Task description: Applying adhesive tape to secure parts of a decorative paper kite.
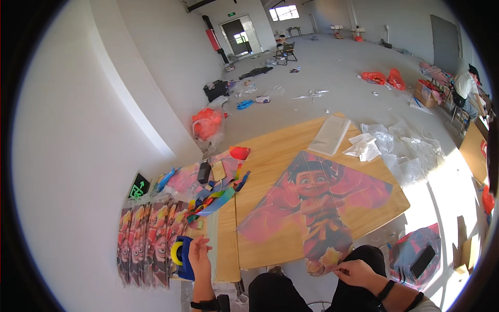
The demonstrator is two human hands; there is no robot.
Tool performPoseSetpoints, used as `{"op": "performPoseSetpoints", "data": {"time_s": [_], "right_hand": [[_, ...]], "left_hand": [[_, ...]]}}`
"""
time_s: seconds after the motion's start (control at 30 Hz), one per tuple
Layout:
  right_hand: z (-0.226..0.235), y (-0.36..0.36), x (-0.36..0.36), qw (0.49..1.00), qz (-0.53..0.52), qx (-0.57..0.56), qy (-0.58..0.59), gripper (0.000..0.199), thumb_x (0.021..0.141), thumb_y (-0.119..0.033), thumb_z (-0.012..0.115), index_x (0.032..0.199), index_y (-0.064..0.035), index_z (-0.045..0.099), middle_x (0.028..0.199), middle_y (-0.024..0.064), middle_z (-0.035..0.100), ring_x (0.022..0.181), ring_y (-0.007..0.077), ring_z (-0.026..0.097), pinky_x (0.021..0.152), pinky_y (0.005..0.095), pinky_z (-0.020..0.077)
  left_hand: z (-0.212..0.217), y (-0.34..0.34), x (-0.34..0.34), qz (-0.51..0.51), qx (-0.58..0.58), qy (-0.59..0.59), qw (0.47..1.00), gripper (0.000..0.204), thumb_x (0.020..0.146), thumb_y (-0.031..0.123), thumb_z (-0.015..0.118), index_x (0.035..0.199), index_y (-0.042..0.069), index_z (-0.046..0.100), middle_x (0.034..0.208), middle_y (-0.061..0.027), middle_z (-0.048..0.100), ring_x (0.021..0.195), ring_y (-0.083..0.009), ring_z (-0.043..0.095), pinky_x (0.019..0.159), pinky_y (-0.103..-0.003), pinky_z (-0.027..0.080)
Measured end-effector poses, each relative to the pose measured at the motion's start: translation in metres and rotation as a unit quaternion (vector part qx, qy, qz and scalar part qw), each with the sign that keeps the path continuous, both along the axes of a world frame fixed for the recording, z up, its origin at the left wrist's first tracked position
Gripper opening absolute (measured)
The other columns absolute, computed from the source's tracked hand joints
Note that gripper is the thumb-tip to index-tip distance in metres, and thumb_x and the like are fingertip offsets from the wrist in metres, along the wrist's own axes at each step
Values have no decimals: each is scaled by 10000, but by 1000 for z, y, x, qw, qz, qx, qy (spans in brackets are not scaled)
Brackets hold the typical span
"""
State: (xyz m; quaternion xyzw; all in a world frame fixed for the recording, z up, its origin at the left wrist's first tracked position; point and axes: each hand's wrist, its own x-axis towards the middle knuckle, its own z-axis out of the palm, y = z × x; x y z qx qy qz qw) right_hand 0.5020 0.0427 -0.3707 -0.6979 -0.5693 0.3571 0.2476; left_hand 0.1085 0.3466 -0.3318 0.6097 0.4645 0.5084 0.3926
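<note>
Head view: the kite (319,208) is lying spread on the desk (270,140), its tip overhanging the near edge, seemingly giving room to the right hand (357,273), which is pinching it; the left hand (200,256), well apart, is holding its fingers parted beside the tape dispenser (185,266).

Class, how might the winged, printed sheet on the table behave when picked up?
The printed sheet seems light, showing hardly any thickness. Its broad wings would probably droop or flap if lifted by the narrow end at the right hand.
</note>
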Motion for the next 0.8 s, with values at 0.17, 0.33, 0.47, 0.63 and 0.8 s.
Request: {"op": "performPoseSetpoints", "data": {"time_s": [0.17, 0.33, 0.47, 0.63, 0.8], "right_hand": [[-17, -3, -6, 985, -83, 80, 128, 161, 955, -129, 657, 944, 21, 712, 702, 59, 683, 534, 114, 632, 521, 259, 506], [-22, -16, -4, 976, -114, 52, 177, 165, 975, -132, 627, 917, 0, 707, 691, 40, 669, 533, 94, 611, 473, 236, 470], [-23, -17, -8, 972, -142, 47, 182, 185, 988, -145, 607, 896, -14, 701, 669, 24, 644, 527, 79, 589, 457, 227, 447], [-30, -24, -11, 975, -155, 55, 150, 201, 998, -154, 589, 912, -14, 704, 683, 32, 648, 516, 81, 582, 448, 227, 447], [-23, -38, -11, 973, -172, 86, 130, 183, 962, -143, 614, 892, -11, 719, 668, 37, 659, 521, 84, 588, 476, 245, 463]], "left_hand": [[-32, -78, -104, 131, -58, -27, 989, 295, 971, 36, 511, 1250, 52, 603, 1073, -66, 666, 832, -115, 599, 737, -260, 480], [-95, -70, -177, 269, -59, -30, 961, 312, 930, 85, 582, 1237, 67, 634, 1012, -37, 633, 862, -127, 593, 745, -271, 475], [-106, -43, -215, 308, 9, 41, 951, 355, 900, 76, 599, 1251, 63, 648, 1016, -95, 652, 901, -209, 627, 802, -332, 502], [-96, -11, -224, 265, 84, 224, 934, 331, 910, 219, 621, 1211, 100, 688, 1154, -182, 649, 1042, -355, 634, 896, -446, 517], [-91, 37, -207, 219, -85, 418, 877, 408, 927, 463, 534, 1141, 181, 739, 1199, -182, 669, 1133, -394, 622, 944, -496, 497]]}}
